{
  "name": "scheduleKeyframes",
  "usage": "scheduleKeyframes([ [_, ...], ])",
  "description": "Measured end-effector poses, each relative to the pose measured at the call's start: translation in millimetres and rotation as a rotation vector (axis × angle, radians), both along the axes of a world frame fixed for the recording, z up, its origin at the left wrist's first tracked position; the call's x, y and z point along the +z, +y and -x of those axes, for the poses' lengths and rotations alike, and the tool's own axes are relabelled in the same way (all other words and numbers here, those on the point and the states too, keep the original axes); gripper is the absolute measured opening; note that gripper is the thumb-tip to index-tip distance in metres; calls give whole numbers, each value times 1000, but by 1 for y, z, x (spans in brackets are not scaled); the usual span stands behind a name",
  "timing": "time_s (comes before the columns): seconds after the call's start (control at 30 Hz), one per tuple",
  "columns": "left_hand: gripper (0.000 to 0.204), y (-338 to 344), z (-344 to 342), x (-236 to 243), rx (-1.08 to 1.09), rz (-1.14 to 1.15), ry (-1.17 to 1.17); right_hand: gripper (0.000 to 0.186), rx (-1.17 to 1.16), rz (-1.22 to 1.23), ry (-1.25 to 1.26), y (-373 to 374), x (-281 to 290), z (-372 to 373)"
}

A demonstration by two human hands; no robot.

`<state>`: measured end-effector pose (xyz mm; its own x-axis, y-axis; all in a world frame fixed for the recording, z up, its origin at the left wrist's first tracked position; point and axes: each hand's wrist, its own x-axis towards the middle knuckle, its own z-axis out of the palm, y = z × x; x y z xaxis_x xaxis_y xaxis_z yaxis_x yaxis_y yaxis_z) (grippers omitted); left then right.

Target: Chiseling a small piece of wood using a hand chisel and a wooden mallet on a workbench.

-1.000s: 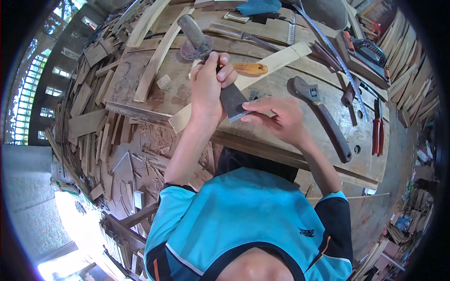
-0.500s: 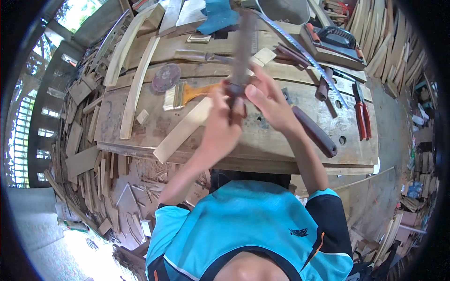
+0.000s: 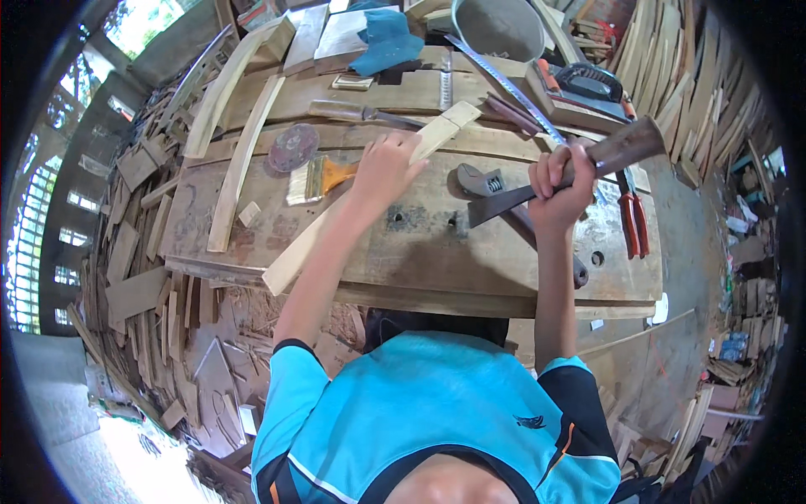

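Note:
My right hand (image 3: 561, 183) is closed around the shaft of a heavy chisel (image 3: 625, 147) above the bench. The chisel's flat blade points to the left and its thick, dark handle to the upper right. My left hand (image 3: 388, 168) lies over a pale wooden strip (image 3: 445, 132), its fingers curled on it; the strip runs diagonally under my hand and forearm. Just left of that hand is a paintbrush (image 3: 317, 179) with a yellow handle. Beneath the chisel lies an adjustable wrench (image 3: 480, 179), its handle partly hidden by my right hand and wrist.
Red-handled pliers (image 3: 634, 220) lie at the bench's right. A round disc (image 3: 295, 149), a wooden-handled tool (image 3: 340, 109) and a long strip (image 3: 243, 172) are on the left. Farther back are a ruler (image 3: 508, 88), a sander (image 3: 588, 82), a blue cloth (image 3: 388, 42) and a bucket (image 3: 499, 29).
My hands were together around the upright chisel. Now they are apart: the right has carried it rightward and tilted it, while the left has let go and come down on the strip.

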<state>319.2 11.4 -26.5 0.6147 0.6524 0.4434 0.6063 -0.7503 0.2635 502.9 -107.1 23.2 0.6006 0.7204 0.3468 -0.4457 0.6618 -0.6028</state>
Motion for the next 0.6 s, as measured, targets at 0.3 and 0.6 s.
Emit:
scheduleKeyframes([
  [0.3, 32, -33, 34, 3, -119, 63, -108, 12, -148, 33, -158, 11, -9, -8],
  [0.6, 31, -54, 62, 14, -218, 156, -43, 9, -130, -56, -306, 10, 25, -19],
])
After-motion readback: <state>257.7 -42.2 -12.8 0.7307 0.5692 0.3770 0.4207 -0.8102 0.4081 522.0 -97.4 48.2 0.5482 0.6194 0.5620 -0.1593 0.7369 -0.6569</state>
